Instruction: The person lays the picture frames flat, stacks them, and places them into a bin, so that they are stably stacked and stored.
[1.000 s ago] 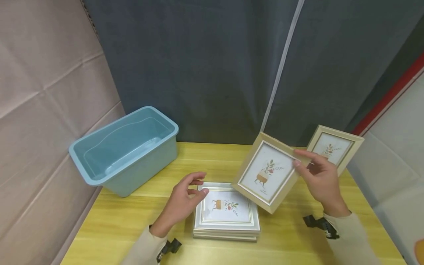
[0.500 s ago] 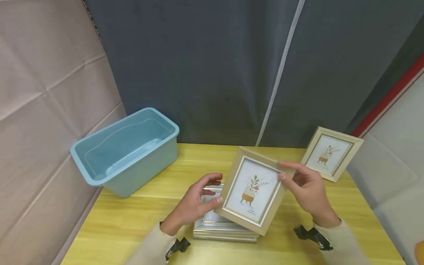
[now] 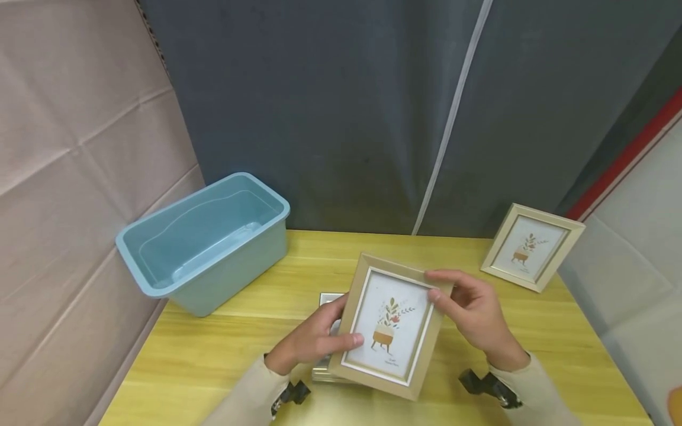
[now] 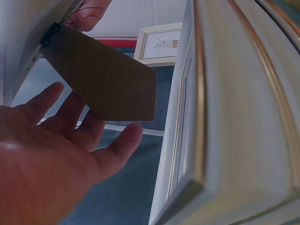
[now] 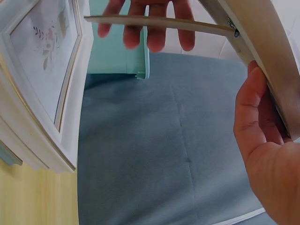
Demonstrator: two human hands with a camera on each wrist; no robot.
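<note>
A beige picture frame (image 3: 391,331) with a potted-plant print is tilted up, facing the head camera, in front of a stack of silver picture frames (image 3: 324,374). At its upper right edge, my right hand (image 3: 474,313) pinches it, thumb in front and fingers behind. My left hand (image 3: 317,337) is at its left edge, thumb over the front. Behind the frame, the left fingers (image 4: 89,129) spread around its brown support leg (image 4: 105,77), which stands out from the back. Most of the stack is hidden by the held frame in the head view.
A second beige picture frame (image 3: 533,247) stands at the back right of the wooden table (image 3: 213,361). A blue plastic bin (image 3: 240,260) sits at the back left. Behind the table hangs a dark grey curtain (image 3: 319,118).
The held picture frame has come left and down, over the front of the stack. My left hand has moved right to meet its left edge.
</note>
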